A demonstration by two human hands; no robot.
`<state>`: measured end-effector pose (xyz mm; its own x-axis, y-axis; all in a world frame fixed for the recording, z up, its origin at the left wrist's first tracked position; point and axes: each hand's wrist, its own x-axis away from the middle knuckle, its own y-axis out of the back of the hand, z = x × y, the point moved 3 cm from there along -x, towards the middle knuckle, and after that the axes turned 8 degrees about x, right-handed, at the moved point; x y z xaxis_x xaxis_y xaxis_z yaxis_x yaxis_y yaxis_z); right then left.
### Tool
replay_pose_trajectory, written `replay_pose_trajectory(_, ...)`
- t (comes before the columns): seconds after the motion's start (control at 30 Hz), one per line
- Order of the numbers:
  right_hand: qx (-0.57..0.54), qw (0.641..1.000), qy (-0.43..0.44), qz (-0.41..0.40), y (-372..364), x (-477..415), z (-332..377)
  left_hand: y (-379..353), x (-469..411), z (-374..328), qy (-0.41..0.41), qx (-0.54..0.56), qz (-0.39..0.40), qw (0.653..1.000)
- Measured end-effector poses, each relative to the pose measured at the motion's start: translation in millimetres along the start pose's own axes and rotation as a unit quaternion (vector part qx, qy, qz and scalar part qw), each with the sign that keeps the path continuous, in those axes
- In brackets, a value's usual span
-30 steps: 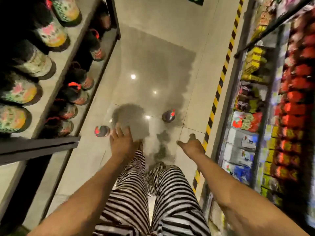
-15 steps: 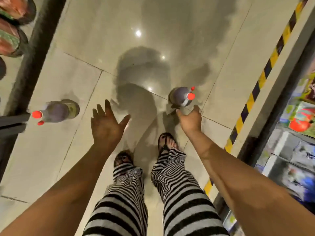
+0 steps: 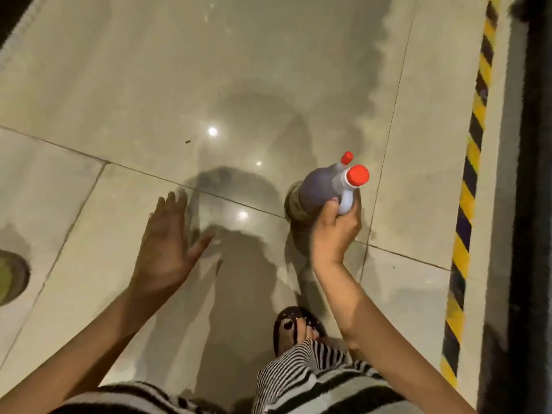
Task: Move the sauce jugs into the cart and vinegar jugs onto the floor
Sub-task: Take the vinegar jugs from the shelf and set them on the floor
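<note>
Dark red-capped jug (image 3: 319, 189) was low at the tiled floor (image 3: 119, 85), right hand (image 3: 336, 231) at its six o'clock, fingers curled round its pale handle (image 3: 346, 204), left hand (image 3: 167, 249) at nine o'clock, fingers spread, gripping nothing.

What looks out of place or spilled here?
Nothing plainly spilled or broken. Oddest is a dark red-capped jug down at the tiled floor mid-aisle, the right hand gripping its handle; the left hand hovers open beside it.

Nothing legible: the yellowish label (image 3: 294, 206) low on the dark plastic jug with red caps (image 3: 319, 189) is blurred, and the only marking is yellow-and-black striped tape (image 3: 474, 135) along the glossy beige tiled floor's (image 3: 119, 85) right edge.
</note>
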<state>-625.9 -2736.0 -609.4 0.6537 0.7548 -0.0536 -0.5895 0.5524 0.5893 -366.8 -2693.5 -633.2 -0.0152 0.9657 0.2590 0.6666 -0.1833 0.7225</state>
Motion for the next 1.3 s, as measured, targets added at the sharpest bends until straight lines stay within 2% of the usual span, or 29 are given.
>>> replay_pose_trajectory(0.1,-0.004,1.000,0.010,-0.016,-1,-12,-5,-6,-8,1,-0.044,-0.024,-0.015,0.999)
replay_pose_trajectory(0.23,0.030,0.995,0.090,-0.003,2,-25,13,7,16,3,-0.065,-0.014,-0.047,0.997)
replay_pose_trajectory(0.43,0.031,0.964,0.210,0.157,-39,4,68,49,84,32,-0.016,0.021,-0.165,0.986)
replay_pose_trajectory(0.53,-0.035,0.936,0.240,0.256,-72,39,106,71,110,56,0.024,-0.003,-0.237,0.971)
replay_pose_trajectory(0.7,-0.121,0.885,0.261,0.366,-120,99,157,105,148,98,0.121,0.014,-0.404,0.907)
replay_pose_trajectory(0.8,-0.130,0.856,0.277,0.417,-142,128,183,121,157,128,0.209,0.147,-0.482,0.838)
replay_pose_trajectory(0.87,-0.128,0.843,0.278,0.443,-153,142,194,127,151,153,0.236,0.257,-0.486,0.801)
replay_pose_trajectory(0.97,-0.124,0.836,0.267,0.463,-163,153,197,133,134,188,0.227,0.356,-0.432,0.797)
replay_pose_trajectory(1.1,-0.098,0.836,0.272,0.466,-168,151,195,136,113,212,0.196,0.356,-0.417,0.813)
replay_pose_trajectory(1.3,-0.024,0.816,0.314,0.485,-177,146,188,138,102,214,0.156,0.377,-0.450,0.794)
